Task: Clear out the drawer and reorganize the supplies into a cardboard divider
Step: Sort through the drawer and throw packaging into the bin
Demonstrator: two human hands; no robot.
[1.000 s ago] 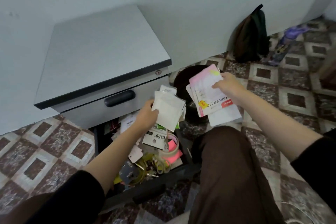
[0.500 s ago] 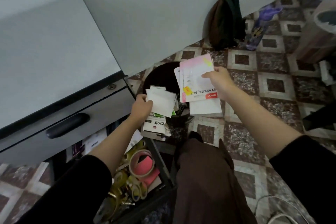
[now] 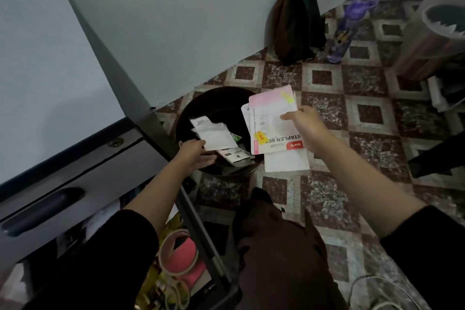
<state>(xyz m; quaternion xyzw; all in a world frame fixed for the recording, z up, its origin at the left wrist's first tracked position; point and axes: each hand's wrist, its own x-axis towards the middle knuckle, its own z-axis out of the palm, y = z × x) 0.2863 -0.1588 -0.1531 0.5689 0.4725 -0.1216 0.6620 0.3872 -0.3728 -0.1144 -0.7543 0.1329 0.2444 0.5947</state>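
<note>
Near black bin (image 3: 201,106) on patterned floor (image 3: 327,108) by grey wall (image 3: 201,20): left grip (image 3: 195,156) released, right grip (image 3: 305,126) pinching stapler-set cards (image 3: 271,121).

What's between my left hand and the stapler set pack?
In the head view, loose white packets and a green one, over the open dark bin.

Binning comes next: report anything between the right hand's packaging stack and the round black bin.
Nothing visible blocks it. The right hand grips the pink-and-white card packaging stack above the round black bin's right rim. The left hand and small white paper packets hang over the mouth's left half; the rest looks open.
</note>
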